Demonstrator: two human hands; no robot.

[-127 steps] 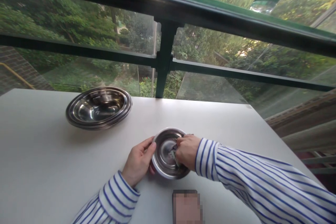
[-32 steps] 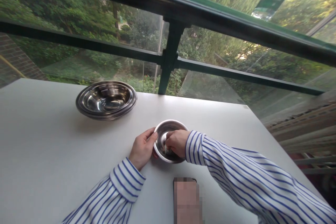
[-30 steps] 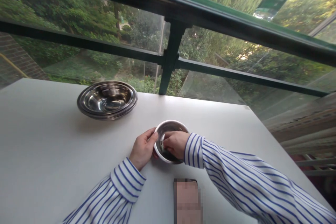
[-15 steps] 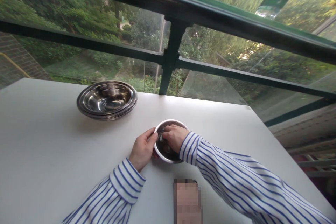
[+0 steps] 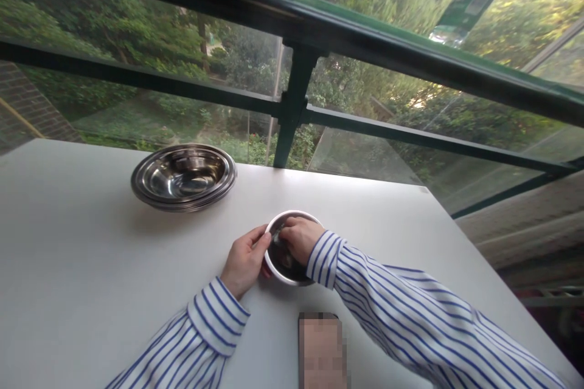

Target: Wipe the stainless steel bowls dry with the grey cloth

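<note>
Far to the left of my left hand, a stack of steel bowls (image 5: 184, 176) sits on the white worktop (image 5: 91, 255), well apart from both hands and untouched by either.

My left hand (image 5: 244, 261) is clenched around the near-left side of a small steel bowl (image 5: 288, 280), with the fingers curled against its rim and the thumb on top. A blue-striped white sleeve (image 5: 214, 322) covers that wrist. The bowl stands flat on the worktop, directly between my two hands and touching both.

My right hand (image 5: 298, 238) comes in from the right and reaches over the far side of the rim, with its fingers (image 5: 285, 232) bent down inside the bowl. A small pale bit of something shows by those fingers, but it is too small for me to name. The bowl's dark inside is mostly hidden beneath the hand, and I cannot tell whether that hand is gripping anything. Its striped sleeve (image 5: 410, 301) runs off toward the lower right.

Just below and to the right of the bowl, near my right wrist, lies a flat object (image 5: 320, 349) too blurred to name.
</note>
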